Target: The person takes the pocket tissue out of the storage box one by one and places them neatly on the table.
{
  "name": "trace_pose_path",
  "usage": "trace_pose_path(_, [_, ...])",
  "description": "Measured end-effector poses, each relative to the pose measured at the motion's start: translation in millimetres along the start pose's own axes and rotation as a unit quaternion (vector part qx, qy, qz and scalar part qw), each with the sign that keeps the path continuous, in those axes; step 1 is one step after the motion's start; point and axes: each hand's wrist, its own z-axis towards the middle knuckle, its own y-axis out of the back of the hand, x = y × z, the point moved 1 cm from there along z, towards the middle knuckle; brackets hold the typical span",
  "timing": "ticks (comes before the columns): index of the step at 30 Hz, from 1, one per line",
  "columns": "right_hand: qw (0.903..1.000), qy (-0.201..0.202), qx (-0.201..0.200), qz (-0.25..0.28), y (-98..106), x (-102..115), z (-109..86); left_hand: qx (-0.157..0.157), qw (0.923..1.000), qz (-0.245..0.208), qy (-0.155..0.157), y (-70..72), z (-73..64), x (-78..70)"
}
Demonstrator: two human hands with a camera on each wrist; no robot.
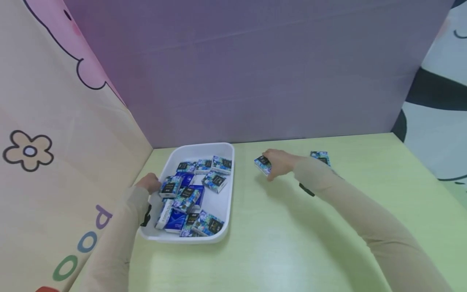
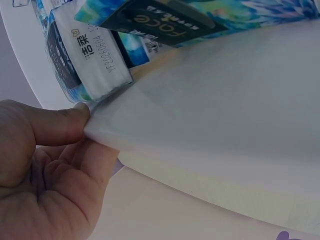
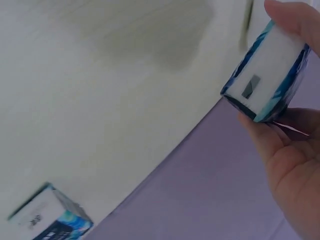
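Observation:
My left hand pinches the left rim of a white plastic tray between thumb and curled fingers; the left wrist view shows the rim in that pinch. Inside the tray lie several small tissue packs with blue floral wrapping and dark labels, along with plain dark-blue packs. To the right of the tray, my right hand grips one floral tissue pack above the table, thumb on one side and fingers on the other. Another tissue pack lies on the table beyond my right forearm.
The pale green table meets a purple-grey panel at its back edge. A cream panel with a flower and letters stands along the left, close to the tray. At the right rises a panel with a black-and-white pattern.

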Motion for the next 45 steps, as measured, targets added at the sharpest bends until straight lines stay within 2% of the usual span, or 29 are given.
trace_pose_path(5, [0.9994, -0.033, -0.004, 0.002, -8.1, -20.2, -2.0, 0.001, 1.0000, 0.001, 0.001, -0.3, -0.3, 0.5])
trace_pose_path(14, [0.9964, -0.084, 0.004, 0.011, -22.7, -45.6, -8.1, -0.002, 0.9991, 0.019, -0.037, 2.6, -4.6, -0.4])
trace_pose_path(18, [0.9945, -0.104, -0.001, 0.014, -26.4, -54.3, -11.0, 0.002, 0.9993, 0.016, -0.032, 2.1, 4.8, 3.8])
trace_pose_path(19, [0.9939, -0.109, -0.004, 0.014, -26.7, -55.7, -12.4, 0.001, 0.9992, 0.017, -0.037, 1.0, 12.7, 8.9])
trace_pose_path(22, [0.9922, -0.123, -0.017, 0.011, -28.0, -60.6, -15.2, 0.003, 0.9992, 0.016, -0.037, 0.8, 16.8, 11.7])
trace_pose_path(25, [0.9901, -0.138, -0.025, 0.004, -30.1, -65.6, -16.8, 0.001, 0.9994, 0.009, -0.035, 0.8, 10.9, 8.8])
trace_pose_path(26, [0.9895, -0.142, -0.026, 0.003, -31.0, -67.3, -17.0, 0.003, 0.9995, 0.007, -0.030, 1.8, 3.5, 3.9])
trace_pose_path(30, [0.9882, -0.151, -0.022, 0.010, -33.3, -70.7, -17.0, 0.000, 0.9995, 0.004, -0.030, 2.2, -5.0, -0.5])
trace_pose_path(37, [0.9866, -0.161, -0.017, 0.022, -38.2, -73.3, -15.2, 0.001, 0.9998, -0.005, -0.018, 0.9, -1.7, 0.7])
trace_pose_path(45, [0.9909, -0.123, -0.047, -0.025, -41.3, -69.7, -18.9, 0.002, 0.9997, -0.002, -0.023, 1.4, -2.9, -0.5])
